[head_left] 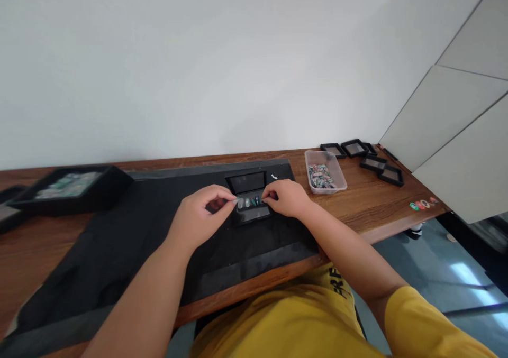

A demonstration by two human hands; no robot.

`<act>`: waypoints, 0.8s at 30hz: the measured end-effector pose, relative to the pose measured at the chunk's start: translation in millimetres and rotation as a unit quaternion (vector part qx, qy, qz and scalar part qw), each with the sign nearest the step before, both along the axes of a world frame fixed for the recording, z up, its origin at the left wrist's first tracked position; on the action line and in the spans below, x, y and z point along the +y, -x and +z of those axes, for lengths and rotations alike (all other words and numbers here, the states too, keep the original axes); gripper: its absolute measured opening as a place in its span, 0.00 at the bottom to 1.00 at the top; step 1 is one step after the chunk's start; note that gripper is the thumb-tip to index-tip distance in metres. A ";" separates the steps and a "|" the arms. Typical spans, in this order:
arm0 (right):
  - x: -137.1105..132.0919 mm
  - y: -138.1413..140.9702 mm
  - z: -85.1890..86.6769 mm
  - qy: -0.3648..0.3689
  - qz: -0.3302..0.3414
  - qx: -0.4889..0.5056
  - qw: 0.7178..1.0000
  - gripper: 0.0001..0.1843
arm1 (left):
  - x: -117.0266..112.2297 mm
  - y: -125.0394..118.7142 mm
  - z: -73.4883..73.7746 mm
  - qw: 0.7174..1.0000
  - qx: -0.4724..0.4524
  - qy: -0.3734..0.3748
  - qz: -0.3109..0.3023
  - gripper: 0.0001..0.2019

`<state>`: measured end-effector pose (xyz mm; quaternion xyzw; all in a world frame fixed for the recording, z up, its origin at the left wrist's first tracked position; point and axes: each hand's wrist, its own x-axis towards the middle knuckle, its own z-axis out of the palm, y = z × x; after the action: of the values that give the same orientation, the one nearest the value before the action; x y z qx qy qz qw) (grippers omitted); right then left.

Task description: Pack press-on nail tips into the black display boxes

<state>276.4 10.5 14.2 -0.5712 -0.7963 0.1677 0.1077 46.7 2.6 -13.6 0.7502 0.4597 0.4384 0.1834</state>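
A small black case (248, 219) lies on the black mat with its lid (249, 182) raised. Across the case runs a row of several oval polished stones (247, 202), pale clear ones on the left, darker green and blue on the right. At the row's left end is my left hand (202, 210), thumb and forefinger pinched together. My right hand (288, 196) pinches at the right end, its other fingers curled in. Whatever lies between the fingertips of either hand is too small to tell.
A clear plastic tub (336, 177) of small colourful pieces stands to the right. Beyond it lie several black frames (354, 147). Round stickers (420, 204) mark the right table edge. A large black box (71, 189) with greenish packets sits left on the black mat (151, 241).
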 end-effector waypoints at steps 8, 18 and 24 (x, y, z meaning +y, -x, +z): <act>-2.0 -5.7 6.5 0.006 0.015 -0.010 1.000 0.09 | -4.5 -1.4 3.8 0.999 0.028 0.025 0.003 0.09; 7.6 -10.4 -7.3 0.033 -0.019 0.093 0.995 0.05 | -6.7 0.6 4.5 0.999 0.035 0.013 -0.008 0.07; 16.2 -14.4 -19.6 0.052 -0.030 0.277 0.959 0.05 | -6.8 -0.1 6.4 0.999 0.038 0.023 -0.017 0.07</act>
<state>290.8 26.7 -5.4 -0.5307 -0.7080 0.3575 0.2990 46.8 -4.2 -7.2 0.7698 0.4634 0.3956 0.1904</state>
